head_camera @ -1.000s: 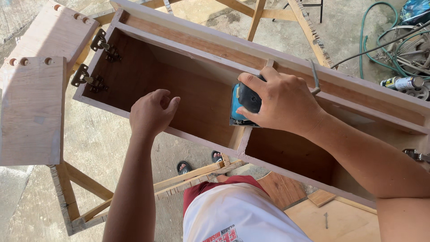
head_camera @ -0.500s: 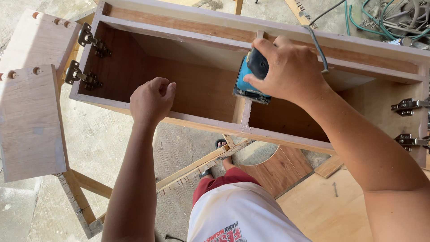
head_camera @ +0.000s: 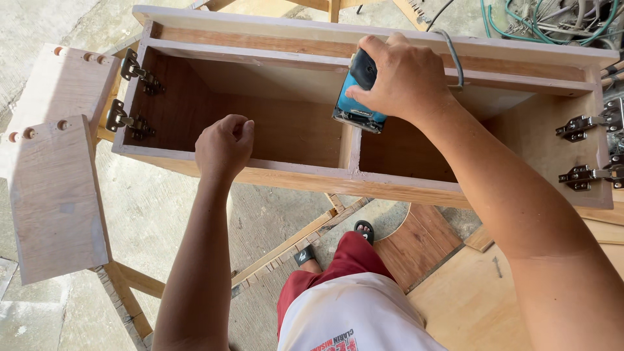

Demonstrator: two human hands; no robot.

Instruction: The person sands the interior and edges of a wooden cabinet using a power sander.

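A long wooden cabinet box [head_camera: 279, 174] lies open side up in front of me, split by a middle divider [head_camera: 350, 146]. My right hand [head_camera: 403, 75] grips a blue and black power sander [head_camera: 356, 97] that rests on the top edge of that divider; a grey cord [head_camera: 453, 55] runs off behind the hand. My left hand [head_camera: 224, 146] is curled in a loose fist and rests on the cabinet's near front edge, left of the divider, holding nothing.
Two cabinet doors [head_camera: 55, 195] hang open at the left on metal hinges [head_camera: 130, 120]. More hinges [head_camera: 588, 149] sit at the right end. Plywood sheets [head_camera: 481, 292] lie on the floor below, wooden trestle legs [head_camera: 130, 292] stand under the box, tangled cables [head_camera: 552, 19] at top right.
My view has shifted, so the cabinet sits lower and more centred. The right hand has slid the sander a little nearer along the divider. The left fist stays on the front edge.
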